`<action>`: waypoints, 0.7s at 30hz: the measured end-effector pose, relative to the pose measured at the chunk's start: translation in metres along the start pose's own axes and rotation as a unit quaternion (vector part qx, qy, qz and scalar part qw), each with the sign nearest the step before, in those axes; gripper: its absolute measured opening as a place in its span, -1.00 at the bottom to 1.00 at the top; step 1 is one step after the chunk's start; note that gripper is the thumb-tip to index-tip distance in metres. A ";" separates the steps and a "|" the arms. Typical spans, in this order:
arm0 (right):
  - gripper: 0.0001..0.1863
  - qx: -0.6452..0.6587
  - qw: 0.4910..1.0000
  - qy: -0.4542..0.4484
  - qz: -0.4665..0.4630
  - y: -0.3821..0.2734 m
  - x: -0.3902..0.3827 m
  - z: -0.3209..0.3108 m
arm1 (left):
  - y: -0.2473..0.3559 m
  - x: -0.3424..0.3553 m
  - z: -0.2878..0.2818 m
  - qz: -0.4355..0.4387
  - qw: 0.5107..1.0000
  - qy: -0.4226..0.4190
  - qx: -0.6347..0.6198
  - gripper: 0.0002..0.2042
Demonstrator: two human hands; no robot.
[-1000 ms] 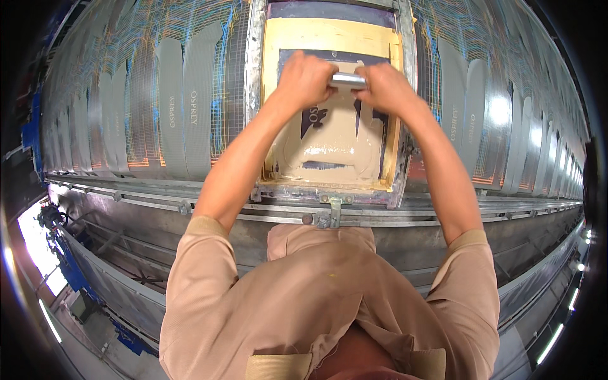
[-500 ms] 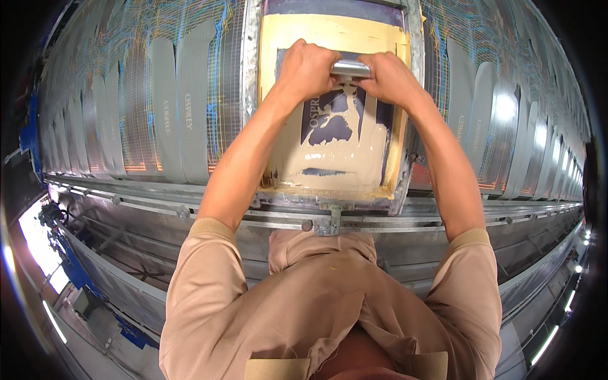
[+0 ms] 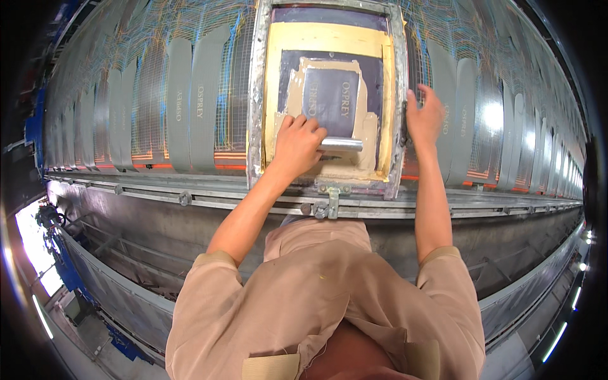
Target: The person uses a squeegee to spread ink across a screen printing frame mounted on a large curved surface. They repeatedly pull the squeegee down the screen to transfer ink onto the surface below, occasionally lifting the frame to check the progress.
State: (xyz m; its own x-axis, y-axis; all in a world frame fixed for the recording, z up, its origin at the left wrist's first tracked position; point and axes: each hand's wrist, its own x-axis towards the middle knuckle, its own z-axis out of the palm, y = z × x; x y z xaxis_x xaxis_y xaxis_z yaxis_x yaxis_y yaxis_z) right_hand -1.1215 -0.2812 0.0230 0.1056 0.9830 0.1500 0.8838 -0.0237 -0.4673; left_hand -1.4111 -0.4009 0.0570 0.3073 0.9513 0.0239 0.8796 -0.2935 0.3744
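Long and curved by the lens, the printing surface [image 3: 190, 114] ran from edge to edge, covered with a row of grey tongue-shaped fabric pieces [image 3: 201, 104] lying side by side over faint coloured grid lines. A rectangular metal-framed printing screen [image 3: 258, 95], masked with yellow tape round a dark mesh window and smeared with cream-coloured ink, lay flat on the surface in front of the person.

The left hand [image 3: 296, 142] was closed round the left end of a silver metal-handled squeegee [image 3: 341, 144], which rested across the near part of the mesh, in the ink. The right hand [image 3: 423, 117] was open, fingers spread, pressed against the right rail of the frame and holding nothing.

With only one hand on the squeegee, the blade could tilt and drag ink unevenly. If the right hand pushed the rail sideways, the screen could shift off the fabric piece beneath and blur the print.

Half a second earlier both hands had gripped the squeegee together near the far end of the screen. Since then the tool had come toward the person, leaving the dark mesh wiped clean, and the right hand had let go and moved to the frame.
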 end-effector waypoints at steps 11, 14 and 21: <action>-0.65 0.181 0.965 -0.081 0.171 -0.024 0.010 -0.016 | -0.021 -0.033 -0.028 -0.022 0.996 0.020 -0.086 -0.60; -0.72 0.198 0.978 -0.016 0.058 -0.070 -0.015 0.033 | -0.077 -0.059 -0.048 -0.030 0.999 0.018 -0.041 -0.62; -0.76 0.326 0.942 0.013 0.079 -0.254 -0.088 0.155 | -0.256 -0.155 -0.123 -0.025 0.999 0.006 -0.025 -0.73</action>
State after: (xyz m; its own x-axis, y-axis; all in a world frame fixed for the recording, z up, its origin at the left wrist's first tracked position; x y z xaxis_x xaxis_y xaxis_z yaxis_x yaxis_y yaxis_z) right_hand -1.4261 -0.3333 -0.0070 0.2314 0.9715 0.0518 0.3897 -0.0438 -0.9199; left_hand -1.7283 -0.4618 0.0713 0.2588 0.9658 0.0150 0.8746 -0.2409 0.4208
